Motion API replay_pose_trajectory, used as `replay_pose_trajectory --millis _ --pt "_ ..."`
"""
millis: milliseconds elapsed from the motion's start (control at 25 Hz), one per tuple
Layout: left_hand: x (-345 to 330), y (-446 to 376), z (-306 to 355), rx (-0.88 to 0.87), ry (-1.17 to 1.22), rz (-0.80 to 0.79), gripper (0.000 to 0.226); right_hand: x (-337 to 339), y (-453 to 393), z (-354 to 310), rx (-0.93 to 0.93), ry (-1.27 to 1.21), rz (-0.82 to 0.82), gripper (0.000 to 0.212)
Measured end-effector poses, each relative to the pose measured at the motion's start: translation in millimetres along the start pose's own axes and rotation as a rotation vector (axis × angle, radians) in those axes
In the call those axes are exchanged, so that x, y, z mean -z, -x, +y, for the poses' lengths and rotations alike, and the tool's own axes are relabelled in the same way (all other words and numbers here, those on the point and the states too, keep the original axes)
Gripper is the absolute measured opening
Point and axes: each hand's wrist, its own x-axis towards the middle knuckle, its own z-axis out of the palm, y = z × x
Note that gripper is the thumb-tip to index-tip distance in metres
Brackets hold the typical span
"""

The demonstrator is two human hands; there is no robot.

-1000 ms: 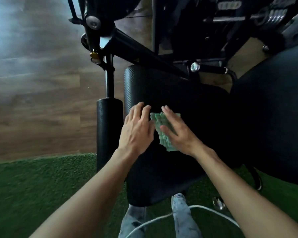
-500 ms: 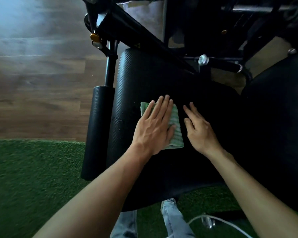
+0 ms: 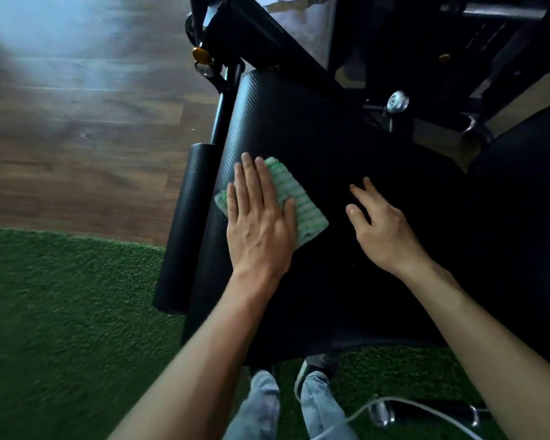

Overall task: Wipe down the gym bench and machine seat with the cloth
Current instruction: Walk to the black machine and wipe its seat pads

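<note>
the black padded machine seat [image 3: 346, 173] fills the middle of the view, its textured vinyl running out from under both hands, with the dark steel frame [image 3: 286, 49] of the machine crossing just beyond the fingertips. off the outer side of the left hand stands a black foam roller pad [image 3: 185, 227], upright beside the seat's edge, and past that lie the wood floor [image 3: 77, 128] and the green artificial turf [image 3: 61, 312]. a second black pad [image 3: 531, 173], possibly the bench, sits out past the right hand.

the left hand [image 3: 261, 223] lies flat and fully spread on the green-and-white striped cloth [image 3: 296, 201], palm pressing it to the seat rather than gripping it; nothing is pinched, the cloth is simply trapped beneath the palm, its far corner and right edge showing past the fingers. that flat press probably spreads pressure so the whole fold drags across the vinyl.

the right hand [image 3: 381, 230] is open and holds nothing, fingers [image 3: 359, 193] loosely splayed on or just above the seat (contact is hard to judge against the black), near the cloth but apart from it, likely bracing.

a small gold knob [image 3: 201, 54] sits on the frame beyond the left fingertips.
</note>
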Motion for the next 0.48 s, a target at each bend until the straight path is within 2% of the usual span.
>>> replay_pose_trajectory --millis 120,360,480 --pt "2.0 43.0 -7.0 0.101 -0.031 -0.013 0.074 -6.6 0.6 -7.2 -0.013 0.025 0.002 0.053" --pt "-6.9 -32.6 1.6 0.165 0.048 -0.023 0.077 -9.3 2.2 -7.9 0.0 0.075 -0.01 0.053" --pt "-7.3 -24.9 -7.5 0.267 0.113 -0.013 0.077 -11.1 4.2 -10.7 -0.015 0.103 -0.009 0.054"
